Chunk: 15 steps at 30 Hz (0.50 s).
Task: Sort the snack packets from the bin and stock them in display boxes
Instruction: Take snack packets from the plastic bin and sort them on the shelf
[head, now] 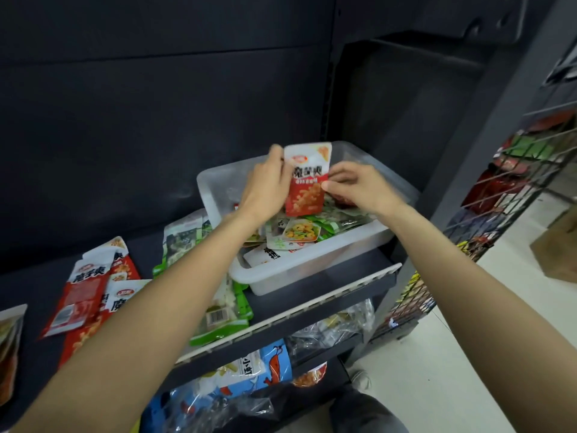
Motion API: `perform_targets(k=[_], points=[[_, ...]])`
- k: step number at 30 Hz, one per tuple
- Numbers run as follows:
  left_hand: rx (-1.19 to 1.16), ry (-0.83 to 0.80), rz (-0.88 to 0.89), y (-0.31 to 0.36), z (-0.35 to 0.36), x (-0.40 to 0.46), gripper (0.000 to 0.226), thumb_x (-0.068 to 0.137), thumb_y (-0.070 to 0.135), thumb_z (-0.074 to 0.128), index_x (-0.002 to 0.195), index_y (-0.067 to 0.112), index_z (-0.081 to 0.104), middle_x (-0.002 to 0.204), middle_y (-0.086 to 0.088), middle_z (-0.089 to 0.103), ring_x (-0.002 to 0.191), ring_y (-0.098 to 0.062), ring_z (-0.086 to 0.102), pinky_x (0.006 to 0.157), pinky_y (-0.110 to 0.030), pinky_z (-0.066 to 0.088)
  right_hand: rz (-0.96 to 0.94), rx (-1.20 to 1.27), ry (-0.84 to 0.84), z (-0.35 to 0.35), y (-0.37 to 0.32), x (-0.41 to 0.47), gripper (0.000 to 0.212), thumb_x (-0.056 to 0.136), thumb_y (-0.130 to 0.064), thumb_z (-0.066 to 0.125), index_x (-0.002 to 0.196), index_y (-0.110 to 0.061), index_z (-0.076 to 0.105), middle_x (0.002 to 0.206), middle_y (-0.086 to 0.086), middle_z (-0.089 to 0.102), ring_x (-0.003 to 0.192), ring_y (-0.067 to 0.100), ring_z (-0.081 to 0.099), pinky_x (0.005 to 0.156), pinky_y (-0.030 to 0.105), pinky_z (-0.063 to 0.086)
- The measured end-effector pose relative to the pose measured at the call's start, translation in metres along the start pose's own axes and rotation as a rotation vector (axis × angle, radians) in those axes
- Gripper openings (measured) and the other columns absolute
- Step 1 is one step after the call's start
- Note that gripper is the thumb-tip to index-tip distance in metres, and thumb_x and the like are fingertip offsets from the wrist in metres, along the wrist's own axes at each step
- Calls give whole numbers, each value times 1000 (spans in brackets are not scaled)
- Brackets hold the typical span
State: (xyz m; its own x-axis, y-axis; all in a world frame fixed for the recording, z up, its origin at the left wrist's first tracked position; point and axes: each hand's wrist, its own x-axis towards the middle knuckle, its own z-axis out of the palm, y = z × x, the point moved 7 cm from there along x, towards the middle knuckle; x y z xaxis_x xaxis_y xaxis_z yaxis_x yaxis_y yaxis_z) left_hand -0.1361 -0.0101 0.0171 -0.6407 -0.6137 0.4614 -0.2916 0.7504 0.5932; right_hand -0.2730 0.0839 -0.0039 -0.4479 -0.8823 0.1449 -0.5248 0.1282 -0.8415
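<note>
A clear plastic bin (pixel 315 267) stands on the dark shelf, holding several snack packets (pixel 299 232), green and white ones among them. Above the bin a red and white snack packet (pixel 306 179) is held upright. My left hand (pixel 265 185) grips its left edge, with fingers behind it. My right hand (pixel 356 185) pinches its right edge. Left of the bin, a pile of red and white packets (pixel 90 285) and a pile of green packets (pixel 224 307) lie on the shelf.
The shelf (pixel 327 295) has a pale front rail. Below it lie bagged snacks, including a blue bag (pixel 268 367). A wire rack (pixel 499 207) with packets stands at the right. A brown box (pixel 559 245) sits on the pale floor. Another packet (pixel 9 345) lies far left.
</note>
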Motion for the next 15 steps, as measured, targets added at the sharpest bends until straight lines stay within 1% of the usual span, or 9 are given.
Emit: perform_targets(k=[2,3,4,6,8,10,12,13,15], points=[[-231,84,-78,2,-25,-5,18,102,22,39,95,5,41,86,-8,67,74,-16,65,61,-35,50,-26,123,-51,9,-23,-9,17,84,-19,70,99,-19,63,97,-2,68,86,1,64,77,15,52],[-346,123,-115,2,-38,-10,16,101,20,41,97,5,44,86,-2,67,74,-8,66,61,-30,52,-43,174,-98,18,-37,-15,17,84,-17,70,100,-20,63,97,-3,69,85,0,66,74,14,53],[-458,167,-148,2,-51,-17,12,101,19,42,98,8,46,85,2,66,74,-4,66,62,-28,54,-55,238,-138,27,-50,-20,19,84,-15,70,101,-22,63,96,-5,70,85,2,67,74,16,54],[-641,229,-228,-2,-73,-35,9,100,20,45,103,15,52,88,3,67,76,-3,66,66,-26,57,-79,343,-158,46,-74,-29,25,83,-10,70,104,-20,63,94,-4,70,83,6,69,75,22,56],[-752,190,-329,-14,-87,-60,21,97,23,51,118,17,52,101,-1,68,86,-7,68,73,-26,57,-88,397,-127,69,-93,-33,31,81,-9,72,110,-12,61,94,0,71,81,10,70,76,27,57],[-794,85,-413,-32,-98,-88,47,90,19,63,133,19,45,114,-3,66,98,-13,67,80,-30,57,-89,391,-93,99,-109,-37,40,80,-10,73,116,-7,57,96,7,71,82,15,70,76,30,58],[-721,49,-462,-56,-116,-119,66,82,7,70,140,19,40,117,-2,63,101,-16,66,83,-30,55,-104,278,-84,137,-122,-39,50,79,-15,75,123,-6,52,99,9,70,84,17,69,75,29,57],[-663,65,-490,-69,-127,-134,69,81,3,70,140,19,40,115,1,63,99,-15,66,82,-28,55,-124,189,-98,158,-127,-40,54,79,-18,76,126,-7,51,98,6,69,83,15,67,74,27,55],[-561,124,-548,-96,-148,-163,64,80,0,70,133,24,43,109,5,62,89,-8,64,74,-19,54,-149,36,-173,202,-135,-41,64,82,-20,73,137,-8,43,95,3,67,84,13,63,74,26,50]])
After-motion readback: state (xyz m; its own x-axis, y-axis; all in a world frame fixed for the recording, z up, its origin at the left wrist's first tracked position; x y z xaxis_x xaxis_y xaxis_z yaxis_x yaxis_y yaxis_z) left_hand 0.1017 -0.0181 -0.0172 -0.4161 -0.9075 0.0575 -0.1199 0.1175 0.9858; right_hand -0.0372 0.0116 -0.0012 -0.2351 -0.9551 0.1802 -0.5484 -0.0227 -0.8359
